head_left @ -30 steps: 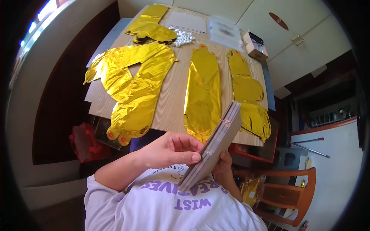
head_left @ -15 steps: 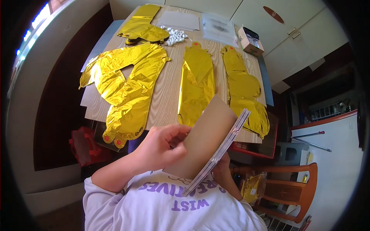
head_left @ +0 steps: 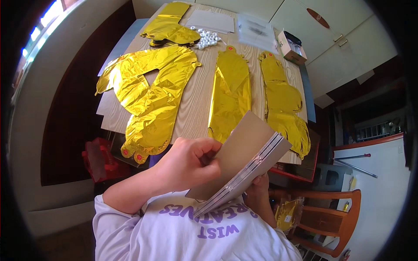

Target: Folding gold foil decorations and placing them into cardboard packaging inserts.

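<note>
A stack of grey-brown cardboard sheets [head_left: 244, 139] is held tilted in front of my chest, its layered edge facing me, with pale and dark stripes. My left hand [head_left: 187, 163] has its fingers curled and thumb bent at the left side of the top sheet; the fingertips are partly hidden. My right hand [head_left: 260, 185] grips the stack from below on its right side, mostly covered by it. Beyond the stack lie flat gold foil balloons: a number-four shape [head_left: 152, 98], a long narrow one [head_left: 230, 91], and a folded one [head_left: 283, 98] on the right.
More gold foil [head_left: 174, 32], small white rings [head_left: 209, 40], grey sheets [head_left: 211, 21], a clear plastic bag [head_left: 257, 32] and an open box [head_left: 292, 48] sit at the far side of the wooden table [head_left: 189, 106]. A wooden chair [head_left: 355, 213] stands at right, a red bag [head_left: 98, 161] at left.
The stack has turned in my hands, so its right outer face and my right thumb now show more. The table has shifted slightly right and up in view.
</note>
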Demonstrator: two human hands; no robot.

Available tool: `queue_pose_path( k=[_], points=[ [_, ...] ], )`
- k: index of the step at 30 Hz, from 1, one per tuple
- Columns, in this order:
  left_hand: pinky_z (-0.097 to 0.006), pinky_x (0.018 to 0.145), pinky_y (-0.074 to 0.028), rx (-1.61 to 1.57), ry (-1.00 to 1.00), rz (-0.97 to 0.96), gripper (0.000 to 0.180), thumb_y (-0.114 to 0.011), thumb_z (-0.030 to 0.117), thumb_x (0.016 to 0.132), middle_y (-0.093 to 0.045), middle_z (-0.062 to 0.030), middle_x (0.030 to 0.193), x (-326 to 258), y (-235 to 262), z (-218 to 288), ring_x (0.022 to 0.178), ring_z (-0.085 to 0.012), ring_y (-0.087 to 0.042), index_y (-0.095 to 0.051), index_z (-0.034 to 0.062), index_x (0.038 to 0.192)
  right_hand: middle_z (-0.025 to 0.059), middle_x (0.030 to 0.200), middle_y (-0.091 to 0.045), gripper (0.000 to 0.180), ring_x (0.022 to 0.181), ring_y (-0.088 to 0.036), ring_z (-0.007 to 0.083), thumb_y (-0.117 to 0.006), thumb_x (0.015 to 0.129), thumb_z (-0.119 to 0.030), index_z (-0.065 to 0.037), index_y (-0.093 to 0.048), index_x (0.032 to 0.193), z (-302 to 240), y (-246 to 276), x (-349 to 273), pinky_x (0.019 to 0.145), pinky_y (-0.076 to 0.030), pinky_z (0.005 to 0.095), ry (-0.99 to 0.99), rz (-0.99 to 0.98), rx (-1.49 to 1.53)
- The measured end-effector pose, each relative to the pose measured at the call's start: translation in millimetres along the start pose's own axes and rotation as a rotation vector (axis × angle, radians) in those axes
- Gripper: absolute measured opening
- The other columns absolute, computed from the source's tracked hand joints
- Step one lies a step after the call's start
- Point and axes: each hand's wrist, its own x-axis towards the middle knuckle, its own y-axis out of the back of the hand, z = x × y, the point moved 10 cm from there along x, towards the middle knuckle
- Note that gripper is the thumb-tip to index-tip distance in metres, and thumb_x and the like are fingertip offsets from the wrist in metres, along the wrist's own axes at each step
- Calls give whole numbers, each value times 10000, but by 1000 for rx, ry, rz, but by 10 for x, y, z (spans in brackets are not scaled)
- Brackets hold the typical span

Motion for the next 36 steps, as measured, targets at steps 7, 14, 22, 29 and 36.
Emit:
queue_pose_path(
  k=[7, 14, 22, 29, 36],
  points=[
    [-337, 539, -464, 193, 28, 69, 165, -556, 60, 762, -566, -163, 638, 12, 44, -201, 543, -253, -589, -587, -41, 890, 128, 1127, -632, 541, 1036, -612, 269, -812, 688, -129, -8, -584, 1163, -6, -32, -42, 897, -489, 420, 50, -95, 49],
    [-302, 527, -438, 193, -111, 272, 127, -575, 36, 749, -517, -109, 636, -10, 40, -162, 535, -175, -501, -545, 2, 868, 111, 1087, -644, 526, 987, -626, 251, -818, 683, -119, -13, -589, 1144, -56, 9, -114, 867, -497, 401, 105, -139, 9],
    [-286, 537, -440, -109, 64, -45, 169, -574, 42, 766, -554, -90, 667, 22, -26, -206, 595, -97, -520, -580, -16, 925, 41, 1010, -632, 675, 885, -642, 194, -872, 593, -340, -27, -559, 1103, -94, 220, -202, 759, -556, 350, 84, 130, -233],
    [-347, 542, -443, 383, -102, 85, 174, -569, 87, 735, -542, -168, 660, 101, 33, -20, 561, -271, -557, -563, -34, 860, 38, 1008, -622, 681, 894, -639, 196, -875, 577, -336, -25, -568, 1098, -124, 172, -183, 762, -563, 353, 93, 165, -254],
    [-386, 546, -440, 286, -52, 138, 131, -558, 57, 723, -533, -189, 670, 85, -17, -143, 596, -336, -566, -503, -24, 810, 57, 1034, -615, 659, 922, -634, 203, -881, 598, -272, -23, -564, 1121, -105, 134, -184, 793, -560, 360, 87, 126, -197]
  ],
)
